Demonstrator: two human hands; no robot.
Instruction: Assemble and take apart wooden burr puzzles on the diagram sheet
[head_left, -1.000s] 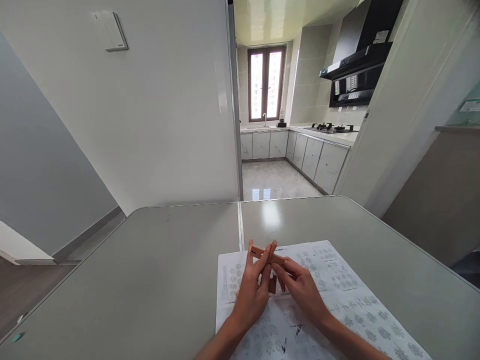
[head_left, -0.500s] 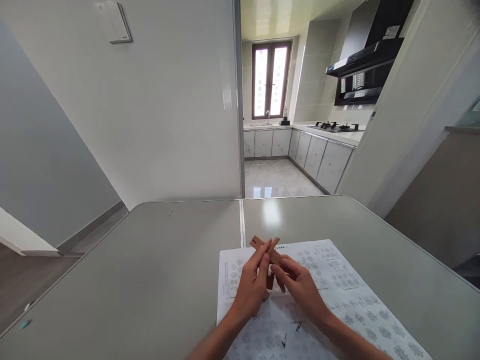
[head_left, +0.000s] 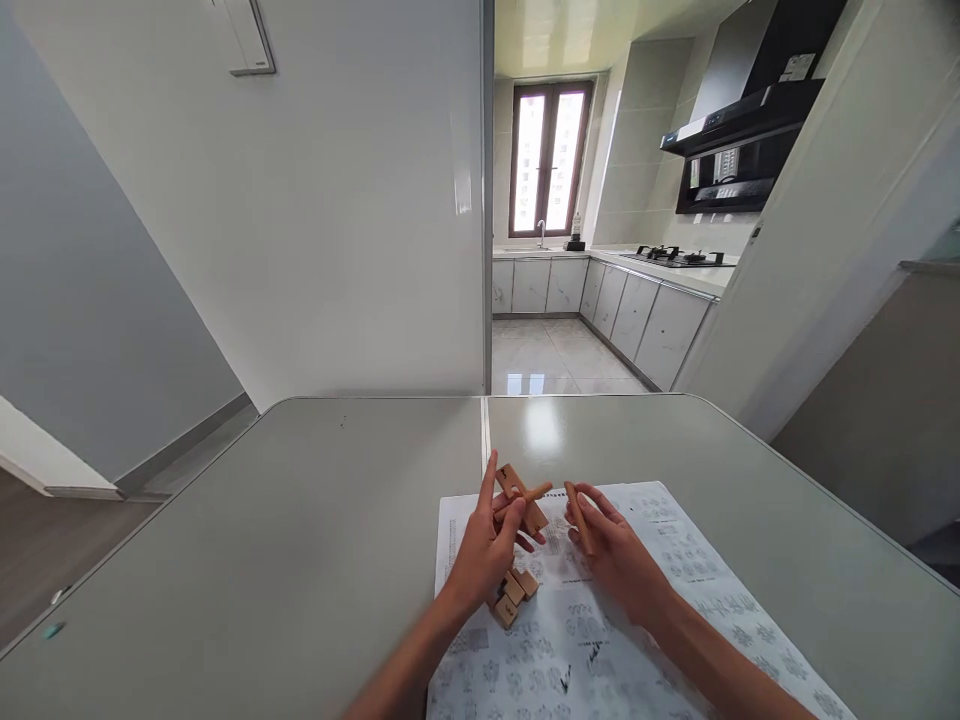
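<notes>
My left hand (head_left: 480,555), its index finger stretched upward, grips a flat wooden puzzle piece (head_left: 534,517) with a dark mark on one end. Another narrow wooden stick (head_left: 537,492) crosses that piece at an angle, pinned by the thumb. To the right, apart from these, my right hand (head_left: 613,548) pinches a wooden bar (head_left: 580,520) held nearly upright. Several small notched wooden blocks (head_left: 510,606) lie beneath my left wrist, partly hidden by it. Under both hands spreads a printed paper sheet (head_left: 581,655) covered with small diagrams.
The grey-green table (head_left: 300,560) has a pale seam (head_left: 484,425) across it. A small teal object (head_left: 54,631) lies at the far left edge. Past the table stand a white wall (head_left: 360,230) and a kitchen with marbled cabinets (head_left: 630,300).
My hands have moved apart, the right one drawing away to the right with a wooden bar. The blocks under my left hand now show more. The view has shifted slightly.
</notes>
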